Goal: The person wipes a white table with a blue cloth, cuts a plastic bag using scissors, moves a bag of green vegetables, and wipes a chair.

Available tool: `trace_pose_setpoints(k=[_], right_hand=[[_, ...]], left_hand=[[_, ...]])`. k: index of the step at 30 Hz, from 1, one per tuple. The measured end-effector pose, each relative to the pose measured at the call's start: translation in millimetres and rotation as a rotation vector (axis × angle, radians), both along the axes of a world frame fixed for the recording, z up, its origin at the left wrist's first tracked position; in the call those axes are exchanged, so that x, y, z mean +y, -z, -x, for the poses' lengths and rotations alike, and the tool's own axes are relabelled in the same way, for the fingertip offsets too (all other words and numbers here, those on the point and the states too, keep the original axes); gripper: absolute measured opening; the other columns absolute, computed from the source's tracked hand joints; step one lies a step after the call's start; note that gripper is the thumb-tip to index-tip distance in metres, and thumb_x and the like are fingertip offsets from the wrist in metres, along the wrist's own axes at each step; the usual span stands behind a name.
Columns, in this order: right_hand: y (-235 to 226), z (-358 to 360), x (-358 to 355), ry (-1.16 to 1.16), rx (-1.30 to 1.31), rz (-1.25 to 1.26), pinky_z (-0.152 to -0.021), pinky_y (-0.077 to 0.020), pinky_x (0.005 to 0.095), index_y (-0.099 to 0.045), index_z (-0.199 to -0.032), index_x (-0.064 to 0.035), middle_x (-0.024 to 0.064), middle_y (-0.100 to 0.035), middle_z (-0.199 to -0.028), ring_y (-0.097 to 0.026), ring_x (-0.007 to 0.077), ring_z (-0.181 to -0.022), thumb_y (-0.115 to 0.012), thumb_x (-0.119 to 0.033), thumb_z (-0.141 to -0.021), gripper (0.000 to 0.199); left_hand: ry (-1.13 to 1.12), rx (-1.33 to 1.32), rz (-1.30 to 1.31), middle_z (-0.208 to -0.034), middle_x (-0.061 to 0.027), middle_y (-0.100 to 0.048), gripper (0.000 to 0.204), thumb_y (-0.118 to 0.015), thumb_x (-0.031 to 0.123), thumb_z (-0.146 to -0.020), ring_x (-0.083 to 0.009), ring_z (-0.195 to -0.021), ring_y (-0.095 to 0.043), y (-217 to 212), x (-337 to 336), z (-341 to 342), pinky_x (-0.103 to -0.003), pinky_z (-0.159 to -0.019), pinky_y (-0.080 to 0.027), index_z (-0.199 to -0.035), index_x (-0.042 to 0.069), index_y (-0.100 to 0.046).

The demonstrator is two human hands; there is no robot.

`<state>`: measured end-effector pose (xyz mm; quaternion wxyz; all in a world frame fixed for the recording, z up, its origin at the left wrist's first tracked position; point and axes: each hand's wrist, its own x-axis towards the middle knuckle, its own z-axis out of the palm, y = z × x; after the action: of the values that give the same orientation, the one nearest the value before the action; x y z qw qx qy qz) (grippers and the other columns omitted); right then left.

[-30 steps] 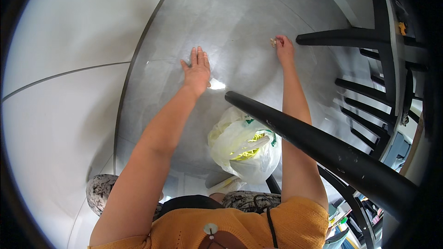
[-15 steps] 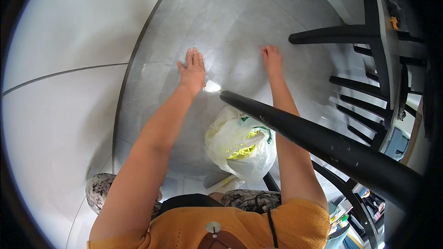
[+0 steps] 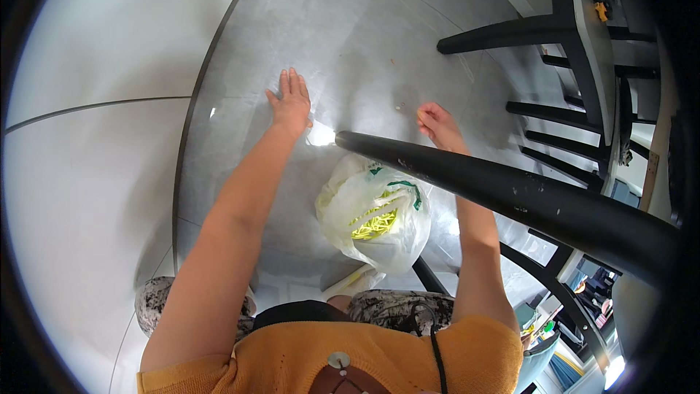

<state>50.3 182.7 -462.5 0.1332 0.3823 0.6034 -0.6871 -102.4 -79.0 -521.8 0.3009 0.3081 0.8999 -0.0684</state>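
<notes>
My left hand [image 3: 292, 108] lies with its fingers stretched out on the grey tiled floor [image 3: 321, 14]. To its right, my right hand [image 3: 440, 129] is above the floor with thumb and fingertips pressed together; anything between them is too small to make out. Tiny specks [image 3: 398, 107] lie on the tile just left of the right hand. Between my forearms stands a translucent white plastic bag [image 3: 339, 208] with green print, its mouth loosely open. Thin yellow-green strands [image 3: 375, 225] are bunched inside it.
A thick black bar [image 3: 510, 190] slants across from the right, passing over my right forearm. Black furniture legs [image 3: 510, 33] stand at the far right. A white wall or panel [image 3: 95, 51] borders the floor on the left. My patterned trouser legs [image 3: 157, 303] show below.
My right hand has drawn back toward me and slightly right, away from the spot it was touching. The left hand keeps its spread pose while the whole view shifts a little.
</notes>
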Motion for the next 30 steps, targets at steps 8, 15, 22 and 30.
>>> trace_pose_setpoints(k=[8,15,22,30], right_hand=[[-85,-80,-35,-0.447,-0.056,0.167,-0.06,-0.0424,0.0195,-0.06,-0.088,-0.0072,0.0019,-0.058,-0.079,-0.051,0.007,-0.068,-0.058,-0.01,-0.078,0.011],[-70,-75,-44,-0.415,-0.21,0.205,-0.071,-0.0446,0.0208,-0.059,-0.092,-0.0019,0.0055,-0.06,-0.087,-0.056,0.0099,-0.077,-0.052,0.001,-0.078,0.016],[38,2,-5,-0.331,0.112,-0.784,-0.066,-0.0453,0.0281,-0.058,-0.082,-0.0039,0.0112,-0.058,-0.083,-0.057,0.0178,-0.072,-0.063,-0.012,-0.068,0.017],[80,20,-13,-0.424,-0.094,-1.106,-0.066,-0.0449,0.0352,-0.055,-0.077,-0.0064,0.01,-0.055,-0.079,-0.056,0.0254,-0.074,-0.065,-0.017,-0.063,0.02]], left_hand=[[-0.021,-0.018,-0.019,-0.137,-0.0174,-0.003,0.1,-0.072,0.035,-0.059,-0.0332,-0.127,-0.003,-5,0,-1,-0.061,-0.091,-0.023,-0.129,-0.002,-0.012],[-0.013,0.012,-0.016,-0.137,-0.0173,-0.003,0.099,-0.072,0.035,-0.059,-0.0326,-0.127,-0.003,-3,-1,0,-0.06,-0.091,-0.024,-0.129,-0.003,-0.012],[0.003,-0.002,-0.01,-0.137,-0.0178,-0.004,0.098,-0.071,0.035,-0.06,-0.0327,-0.127,-0.003,-6,1,2,-0.06,-0.091,-0.023,-0.129,-0.003,-0.012],[0.013,-0.003,-0.035,-0.136,-0.0198,-0.004,0.098,-0.071,0.034,-0.06,-0.0348,-0.126,-0.003,-3,-4,2,-0.061,-0.09,-0.023,-0.129,-0.004,-0.013]])
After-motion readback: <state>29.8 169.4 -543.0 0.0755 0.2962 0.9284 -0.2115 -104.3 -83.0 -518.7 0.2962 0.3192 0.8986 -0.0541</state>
